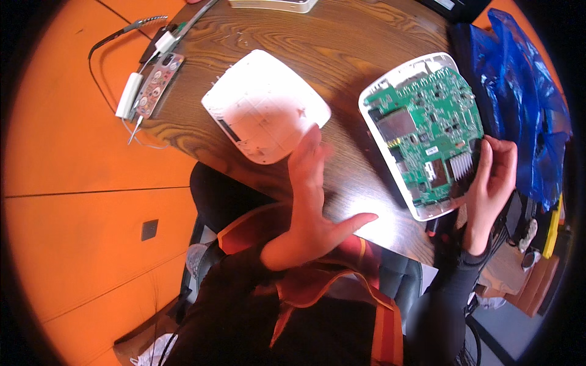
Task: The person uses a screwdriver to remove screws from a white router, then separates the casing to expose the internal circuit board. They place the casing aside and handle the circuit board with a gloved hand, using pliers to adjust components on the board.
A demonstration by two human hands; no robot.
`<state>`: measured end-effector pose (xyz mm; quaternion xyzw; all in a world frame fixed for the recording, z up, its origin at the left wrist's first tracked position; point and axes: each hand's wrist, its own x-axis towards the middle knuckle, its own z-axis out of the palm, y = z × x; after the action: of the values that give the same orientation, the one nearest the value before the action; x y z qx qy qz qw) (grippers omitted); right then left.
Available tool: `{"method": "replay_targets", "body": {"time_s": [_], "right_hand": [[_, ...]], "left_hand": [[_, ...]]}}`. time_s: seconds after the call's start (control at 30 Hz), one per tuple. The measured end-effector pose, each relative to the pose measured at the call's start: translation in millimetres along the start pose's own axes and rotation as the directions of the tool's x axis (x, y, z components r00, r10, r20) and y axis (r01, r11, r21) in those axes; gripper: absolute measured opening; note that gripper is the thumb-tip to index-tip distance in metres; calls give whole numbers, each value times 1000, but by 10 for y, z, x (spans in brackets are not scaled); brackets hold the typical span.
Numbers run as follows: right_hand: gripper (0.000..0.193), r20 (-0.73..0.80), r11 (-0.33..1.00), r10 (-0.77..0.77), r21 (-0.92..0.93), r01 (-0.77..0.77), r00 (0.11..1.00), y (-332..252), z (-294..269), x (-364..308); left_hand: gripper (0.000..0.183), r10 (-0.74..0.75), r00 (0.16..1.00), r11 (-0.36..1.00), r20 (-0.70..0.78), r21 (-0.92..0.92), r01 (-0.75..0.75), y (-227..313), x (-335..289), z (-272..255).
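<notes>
A white plastic housing with a green circuit board [455,116] in it tilts over the right side of the wooden table. Silver heat-sink fins and a metal shield show on the board. My right hand [495,174] pinches the housing's right edge, thumb and fingers closed on it. To the left lies a white plastic cover [262,104], its ribbed face up with a dark slot at its lower left. My left hand [310,204] is just below that cover, thumb spread to the right and fingers stretched up near its lower edge. It holds nothing; whether a fingertip touches the cover I cannot tell.
A blue plastic bag [519,104] hangs at the right edge. On the table's left corner lie a phone [160,85], a white adapter [129,96] and cables. A white device [274,5] stands at the far edge. Orange cabinet doors [79,152] line the left.
</notes>
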<state>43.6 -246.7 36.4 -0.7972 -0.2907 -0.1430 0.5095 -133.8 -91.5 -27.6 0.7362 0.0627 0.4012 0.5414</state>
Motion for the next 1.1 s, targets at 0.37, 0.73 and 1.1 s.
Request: {"method": "replay_targets", "body": {"time_s": [0.37,0.73,1.1], "right_hand": [[7,54,997,-63,-48,66,997,38,97,-58],[7,-1,983,-185,15,185,983,-42,43,-78],[5,83,1000,-24,-7,25,996,-19,-8,-28]], "left_hand": [[90,-276,945,635,178,-704,318,120,188,331],[85,-369,905,578,210,-711,401,147,212,318],[89,-421,868,510,265,-722,468,240,193,338]]}}
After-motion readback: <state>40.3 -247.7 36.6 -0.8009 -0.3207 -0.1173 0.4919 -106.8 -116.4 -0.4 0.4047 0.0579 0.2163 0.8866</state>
